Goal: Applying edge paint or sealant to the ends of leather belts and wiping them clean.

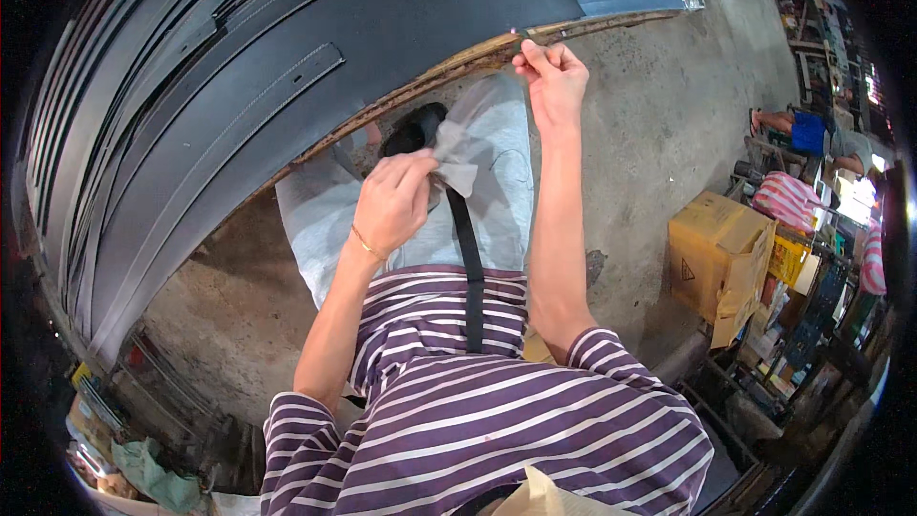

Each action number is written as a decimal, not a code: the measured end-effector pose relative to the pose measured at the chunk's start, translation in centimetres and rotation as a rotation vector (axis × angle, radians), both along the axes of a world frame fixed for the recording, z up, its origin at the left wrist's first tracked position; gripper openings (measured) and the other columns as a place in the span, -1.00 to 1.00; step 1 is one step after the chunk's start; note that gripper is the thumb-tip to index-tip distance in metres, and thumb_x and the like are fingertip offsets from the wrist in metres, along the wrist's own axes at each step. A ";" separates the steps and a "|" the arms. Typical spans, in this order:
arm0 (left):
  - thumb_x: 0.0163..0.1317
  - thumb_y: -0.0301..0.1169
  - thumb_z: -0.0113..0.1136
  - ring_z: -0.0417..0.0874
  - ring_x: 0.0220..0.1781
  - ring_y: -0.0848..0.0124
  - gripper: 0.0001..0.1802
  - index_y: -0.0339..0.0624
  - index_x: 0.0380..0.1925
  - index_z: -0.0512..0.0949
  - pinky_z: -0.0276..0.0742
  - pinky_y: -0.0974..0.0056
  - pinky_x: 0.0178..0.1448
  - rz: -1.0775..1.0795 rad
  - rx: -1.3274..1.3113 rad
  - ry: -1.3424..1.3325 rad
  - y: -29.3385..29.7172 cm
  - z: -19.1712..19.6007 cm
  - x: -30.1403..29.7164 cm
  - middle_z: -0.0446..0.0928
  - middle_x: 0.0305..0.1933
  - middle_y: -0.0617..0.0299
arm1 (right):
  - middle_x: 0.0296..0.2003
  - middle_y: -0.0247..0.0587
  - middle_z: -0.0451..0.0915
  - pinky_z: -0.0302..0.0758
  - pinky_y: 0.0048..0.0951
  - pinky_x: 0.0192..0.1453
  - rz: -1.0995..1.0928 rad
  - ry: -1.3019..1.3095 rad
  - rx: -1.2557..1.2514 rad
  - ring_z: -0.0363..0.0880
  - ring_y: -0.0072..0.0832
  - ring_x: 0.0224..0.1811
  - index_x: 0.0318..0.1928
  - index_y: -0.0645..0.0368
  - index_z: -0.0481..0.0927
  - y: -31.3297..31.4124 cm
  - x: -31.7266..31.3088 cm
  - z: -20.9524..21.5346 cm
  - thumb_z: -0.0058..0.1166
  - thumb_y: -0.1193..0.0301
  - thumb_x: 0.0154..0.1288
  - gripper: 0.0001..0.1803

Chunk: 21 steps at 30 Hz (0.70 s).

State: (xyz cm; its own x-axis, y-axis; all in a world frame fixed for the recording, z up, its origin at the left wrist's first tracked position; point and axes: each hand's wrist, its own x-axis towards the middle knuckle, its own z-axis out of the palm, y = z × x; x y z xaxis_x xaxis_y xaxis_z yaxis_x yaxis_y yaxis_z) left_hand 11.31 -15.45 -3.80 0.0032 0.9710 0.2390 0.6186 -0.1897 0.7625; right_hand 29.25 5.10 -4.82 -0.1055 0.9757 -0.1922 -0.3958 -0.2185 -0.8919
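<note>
Material [461,177] flares loose, likely because the left hand [392,196] pinches one edge. Farther, the right hand [556,84] pinches a dark bit [522,36].

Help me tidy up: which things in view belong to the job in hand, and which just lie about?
Likely in the job:
thin pale piece in the left hand
small dark item in the right hand, too small to identify
black stitched strips nearby, probably

Apparently just lying about:
cardboard box
pink striped bundle
crumpled green cloth
</note>
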 end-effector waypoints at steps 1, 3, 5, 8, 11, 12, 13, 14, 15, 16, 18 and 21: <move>0.10 -0.71 0.12 0.69 -0.03 -0.01 -0.73 -0.29 -0.17 0.58 0.61 0.07 0.07 0.124 0.118 -0.003 0.2 0.2 0.1 0.66 -0.05 -0.05 | -0.45 -0.19 0.62 0.61 -0.46 -0.35 -0.011 -0.027 -0.017 0.68 -0.40 -0.43 -0.52 0.08 0.34 0.0 0.2 0.0 0.26 0.66 0.27 -0.63; 0.08 -0.79 0.03 0.69 0.03 -0.05 -0.63 -0.34 -0.10 0.59 0.63 0.07 0.08 0.368 0.351 0.071 1.2 1.3 -0.4 0.65 -0.03 -0.12 | -0.44 -0.20 0.62 0.61 -0.46 -0.33 -0.089 0.088 -0.029 0.67 -0.39 -0.42 -0.48 0.10 0.38 -0.1 1.5 -0.1 0.26 0.67 0.27 -0.67; 0.19 -0.72 0.05 0.58 0.24 -0.05 -0.55 -0.40 0.12 0.53 0.50 0.02 0.29 0.523 0.444 0.092 4.1 2.7 -1.0 0.57 0.16 -0.18 | -0.42 -0.21 0.61 0.61 -0.47 -0.32 -0.162 0.201 -0.041 0.67 -0.39 -0.40 -0.44 0.12 0.42 -0.9 3.5 -0.5 0.25 0.67 0.27 -0.72; 0.15 -0.54 0.07 0.44 0.38 -0.06 -0.45 -0.48 0.20 0.44 0.30 -0.05 0.45 0.406 0.028 0.090 11.4 2.7 1.9 0.45 0.29 -0.27 | -0.37 -0.24 0.60 0.60 -0.51 -0.27 -0.269 0.197 -0.094 0.66 -0.42 -0.35 -0.32 0.16 0.48 -3.1 6.6 -2.3 0.22 0.67 0.30 -0.82; 0.16 -0.51 0.04 0.45 0.39 -0.02 -0.50 -0.54 0.13 0.47 0.26 0.03 0.52 0.270 0.323 0.253 19.2 -1.0 8.7 0.46 0.30 -0.21 | -0.35 -0.27 0.60 0.58 -0.56 -0.22 -0.303 0.223 -0.124 0.63 -0.48 -0.27 -0.23 0.17 0.51 -4.6 8.9 -3.3 0.14 0.57 0.40 -0.92; 0.15 -0.51 0.06 0.49 0.35 0.02 -0.57 -0.50 0.03 0.54 0.29 0.01 0.49 0.265 0.417 0.262 21.6 -1.1 10.2 0.54 0.22 -0.17 | -0.34 -0.28 0.60 0.57 -0.58 -0.22 -0.311 0.271 -0.118 0.61 -0.50 -0.26 -0.20 0.18 0.52 -5.0 9.8 -3.4 0.12 0.54 0.43 -0.96; 0.14 -0.52 0.08 0.51 0.31 0.04 -0.69 -0.42 -0.14 0.62 0.37 0.04 0.42 0.114 0.317 0.273 23.5 -0.4 11.1 0.60 0.14 -0.09 | -0.32 -0.26 0.60 0.56 -0.58 -0.23 -0.258 0.378 -0.139 0.60 -0.50 -0.27 -0.19 0.21 0.52 -5.2 12.1 -3.7 0.10 0.53 0.44 -0.96; 0.13 -0.51 0.09 0.61 0.18 0.08 -0.77 -0.26 -0.24 0.67 0.49 0.05 0.28 0.009 0.278 0.148 25.4 0.2 11.7 0.66 -0.04 -0.05 | -0.30 -0.24 0.60 0.55 -0.59 -0.23 -0.206 0.486 -0.157 0.59 -0.50 -0.27 -0.18 0.24 0.52 -5.0 14.8 -3.6 0.09 0.51 0.45 -0.94; 0.13 -0.50 0.10 0.64 0.11 0.08 -0.78 -0.19 -0.26 0.69 0.52 0.05 0.22 -0.004 0.135 0.068 26.8 1.3 12.2 0.67 -0.11 -0.02 | -0.29 -0.22 0.59 0.54 -0.58 -0.23 -0.293 0.438 -0.121 0.56 -0.50 -0.29 -0.16 0.26 0.51 -4.6 16.9 -3.3 0.09 0.51 0.45 -0.93; 0.14 -0.49 0.11 0.68 0.03 0.08 -0.79 -0.13 -0.29 0.70 0.55 0.05 0.16 -0.019 -0.009 -0.015 27.7 2.3 12.0 0.69 -0.19 0.00 | -0.27 -0.20 0.58 0.53 -0.57 -0.23 -0.385 0.388 -0.086 0.54 -0.50 -0.30 -0.14 0.28 0.51 -4.7 18.6 -3.1 0.09 0.51 0.45 -0.91; 0.07 -0.47 0.19 0.69 -0.16 0.06 -0.84 -0.17 -0.35 0.70 0.61 0.07 -0.03 0.104 0.272 -0.052 28.3 2.4 7.0 0.67 -0.32 0.02 | -0.26 -0.20 0.57 0.49 -0.55 -0.22 -0.472 0.361 -0.038 0.49 -0.50 -0.30 -0.12 0.27 0.51 -4.5 18.9 -1.1 0.08 0.52 0.45 -0.92; 0.03 -0.39 0.33 0.68 -0.39 0.04 -0.89 -0.18 -0.45 0.69 0.62 0.08 -0.29 0.232 0.342 -0.330 23.5 4.8 -0.9 0.63 -0.47 0.08 | -0.26 -0.22 0.57 0.46 -0.52 -0.23 -0.363 0.491 -0.053 0.46 -0.52 -0.28 -0.09 0.23 0.52 -5.2 17.4 0.5 0.07 0.55 0.43 -0.90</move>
State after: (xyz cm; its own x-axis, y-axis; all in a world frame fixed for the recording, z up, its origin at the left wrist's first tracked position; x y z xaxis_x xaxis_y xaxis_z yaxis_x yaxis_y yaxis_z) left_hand 10.39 8.06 1.00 -0.3311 0.8035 0.4947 0.4116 -0.3488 0.8420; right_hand 46.62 -0.12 -4.28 0.1436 0.9563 -0.2547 -0.8155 -0.0314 -0.5779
